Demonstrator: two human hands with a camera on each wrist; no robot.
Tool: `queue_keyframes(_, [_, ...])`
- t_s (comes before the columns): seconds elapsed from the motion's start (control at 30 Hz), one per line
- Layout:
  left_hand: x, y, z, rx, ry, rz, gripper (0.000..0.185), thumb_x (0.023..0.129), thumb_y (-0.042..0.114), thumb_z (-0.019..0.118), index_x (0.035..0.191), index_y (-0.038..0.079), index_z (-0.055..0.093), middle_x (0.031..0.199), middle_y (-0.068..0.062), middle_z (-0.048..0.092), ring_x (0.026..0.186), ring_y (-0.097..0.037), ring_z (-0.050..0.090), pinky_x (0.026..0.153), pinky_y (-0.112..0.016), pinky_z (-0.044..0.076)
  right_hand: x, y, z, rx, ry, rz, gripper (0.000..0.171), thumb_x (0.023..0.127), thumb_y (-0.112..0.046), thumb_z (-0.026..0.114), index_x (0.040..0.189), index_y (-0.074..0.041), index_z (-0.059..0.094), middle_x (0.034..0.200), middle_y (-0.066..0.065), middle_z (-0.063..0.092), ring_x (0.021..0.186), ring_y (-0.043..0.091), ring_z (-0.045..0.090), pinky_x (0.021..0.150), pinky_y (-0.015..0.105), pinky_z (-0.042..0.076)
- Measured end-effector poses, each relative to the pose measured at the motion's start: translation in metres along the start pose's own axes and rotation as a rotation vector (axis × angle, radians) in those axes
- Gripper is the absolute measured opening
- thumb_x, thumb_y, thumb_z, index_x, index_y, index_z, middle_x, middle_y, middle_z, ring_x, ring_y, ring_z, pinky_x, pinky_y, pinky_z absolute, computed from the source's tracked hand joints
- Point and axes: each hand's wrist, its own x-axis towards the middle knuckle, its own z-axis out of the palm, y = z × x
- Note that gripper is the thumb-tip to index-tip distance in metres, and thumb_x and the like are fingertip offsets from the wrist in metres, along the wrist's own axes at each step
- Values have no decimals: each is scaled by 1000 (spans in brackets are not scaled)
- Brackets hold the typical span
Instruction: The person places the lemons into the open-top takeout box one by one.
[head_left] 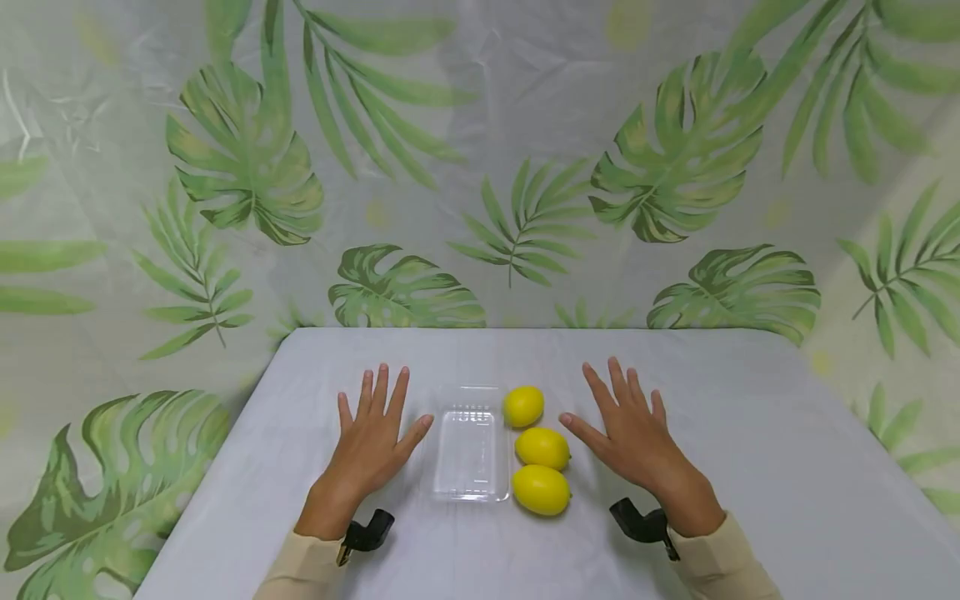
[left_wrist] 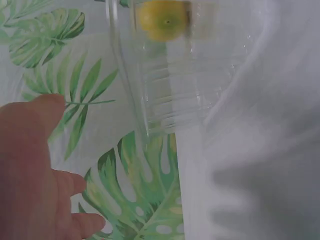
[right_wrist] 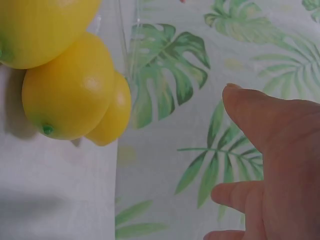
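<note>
Three yellow lemons lie in a row on the white table (head_left: 750, 433): a far lemon (head_left: 523, 406), a middle lemon (head_left: 542, 447) and a near lemon (head_left: 541, 489). Just left of them lies a clear plastic tray (head_left: 472, 454), with nothing in it. My left hand (head_left: 372, 437) rests flat on the table left of the tray, fingers spread. Right of the lemons, my right hand (head_left: 632, 432) lies flat too, thumb pointing at the middle lemon. Neither hand holds anything. The left wrist view shows the tray (left_wrist: 170, 85); the right wrist view shows the lemons (right_wrist: 70, 90) close up.
A leaf-print curtain (head_left: 480, 167) hangs behind the table and down both sides. The table's far edge runs just beyond the far lemon. Black wrist camera mounts (head_left: 637, 523) sit at both cuffs.
</note>
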Motion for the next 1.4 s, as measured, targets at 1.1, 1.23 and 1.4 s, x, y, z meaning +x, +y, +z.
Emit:
queue_keyframes(1.1, [16,-30,59,-1230,-171,119,73,99,8,49,155,7,2,160,-20,5,146,-37,10,112,-34,26,11,6,21,350,-110,-198,78,87,-52,63,151,-18,34,152,6,37,133,35,42,103,55,40])
queue_keyframes(1.23, [13,-29,62,-1183,-158,124,72,98,7,51,155,8,7,160,-18,8,146,-34,12,114,-36,23,13,7,25,369,-103,-267,70,89,-43,66,146,-11,42,148,7,44,131,32,46,98,51,46])
queue_keyframes(1.4, [14,-28,67,-1118,-150,117,71,97,5,52,155,11,12,160,-14,12,147,-28,12,116,-43,17,15,9,29,389,-138,-281,63,90,-39,66,142,-9,47,145,8,47,128,34,49,97,48,47])
